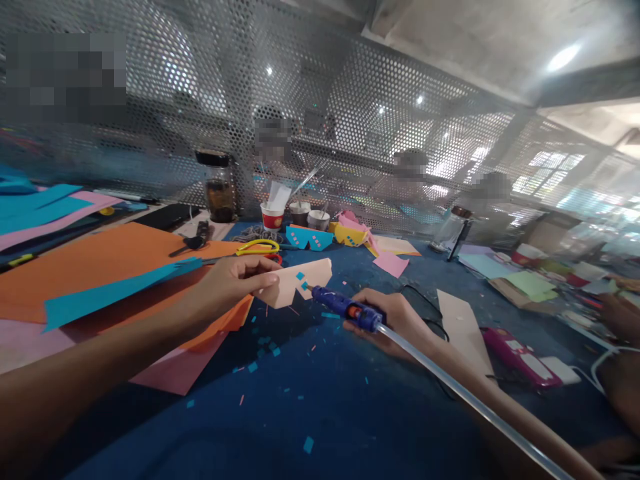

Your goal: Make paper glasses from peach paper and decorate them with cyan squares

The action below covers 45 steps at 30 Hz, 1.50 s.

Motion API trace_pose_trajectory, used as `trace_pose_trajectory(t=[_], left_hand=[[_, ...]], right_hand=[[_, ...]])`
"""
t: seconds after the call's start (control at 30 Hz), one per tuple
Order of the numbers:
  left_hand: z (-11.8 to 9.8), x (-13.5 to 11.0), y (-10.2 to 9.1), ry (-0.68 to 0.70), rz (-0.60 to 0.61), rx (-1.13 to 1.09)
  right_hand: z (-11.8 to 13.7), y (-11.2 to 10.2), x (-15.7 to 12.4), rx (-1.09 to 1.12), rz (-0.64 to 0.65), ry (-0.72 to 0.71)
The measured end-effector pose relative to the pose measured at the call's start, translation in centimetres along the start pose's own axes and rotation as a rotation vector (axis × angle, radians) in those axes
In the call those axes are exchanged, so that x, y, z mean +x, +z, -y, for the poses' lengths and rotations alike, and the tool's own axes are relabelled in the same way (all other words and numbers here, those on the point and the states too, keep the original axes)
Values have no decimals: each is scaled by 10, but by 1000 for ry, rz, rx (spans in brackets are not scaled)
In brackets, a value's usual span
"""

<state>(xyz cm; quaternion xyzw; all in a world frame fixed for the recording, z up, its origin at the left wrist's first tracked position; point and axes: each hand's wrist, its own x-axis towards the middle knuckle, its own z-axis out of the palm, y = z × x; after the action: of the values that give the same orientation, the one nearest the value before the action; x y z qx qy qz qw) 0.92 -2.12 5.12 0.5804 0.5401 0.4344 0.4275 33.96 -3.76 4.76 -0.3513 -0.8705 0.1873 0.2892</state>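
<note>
My left hand [239,277] pinches the left end of a pale peach paper cutout [283,288], holding it above the blue table. Small blue paper squares [301,276] sit on the cutout's face. In my right hand [385,317] is a blue hot glue gun [345,305], my fingers wrapped round its body. Its nozzle points left and is at the lower blue square; whether it touches is unclear. A long clear glue stick [465,393] runs from the gun's back end. Little blue paper pieces [264,347] lie scattered on the table below.
Orange sheets [115,267] and a blue strip [120,283] lie left, near yellow-handled scissors [257,247]. Behind stand a blue cutout [309,238], a yellow cutout [349,235], paper cups [273,217] and a jar [219,190]. A magenta power strip [523,359] lies right, near another person's hand [620,313].
</note>
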Motion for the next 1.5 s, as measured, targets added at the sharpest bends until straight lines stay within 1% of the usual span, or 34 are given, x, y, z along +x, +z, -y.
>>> trace_pose_trajectory(t=[0.1,0.27,0.47,0.67,0.87,1.03,1.2,1.27,1.37,1.5], left_hand=[[-2,0,1,-3,11,-6],[-3,1,1,-2,19,-12],[-4,-2,1,0,4,-10],[5,4,0,18,-23,-1],[12,11,-2,23,-5,-5],[6,8,0,12,2,-13],[-5,-1,2,5,-10,-17],[-7,-3,3,9,-20,-17],[-9,-5,4,9,-12,-20],[-9,-6,3,22,-18,-13]], right_hand=[[-2,0,-1,13,18,9],[-5,2,-2,-14,-2,16],[3,-1,-1,39,7,13],[4,-1,0,11,18,2],[2,0,0,9,32,16],[5,0,0,33,49,18],[3,0,-1,-1,14,12],[5,0,0,17,14,7],[14,0,2,60,-42,30],[22,-3,5,68,-225,168]])
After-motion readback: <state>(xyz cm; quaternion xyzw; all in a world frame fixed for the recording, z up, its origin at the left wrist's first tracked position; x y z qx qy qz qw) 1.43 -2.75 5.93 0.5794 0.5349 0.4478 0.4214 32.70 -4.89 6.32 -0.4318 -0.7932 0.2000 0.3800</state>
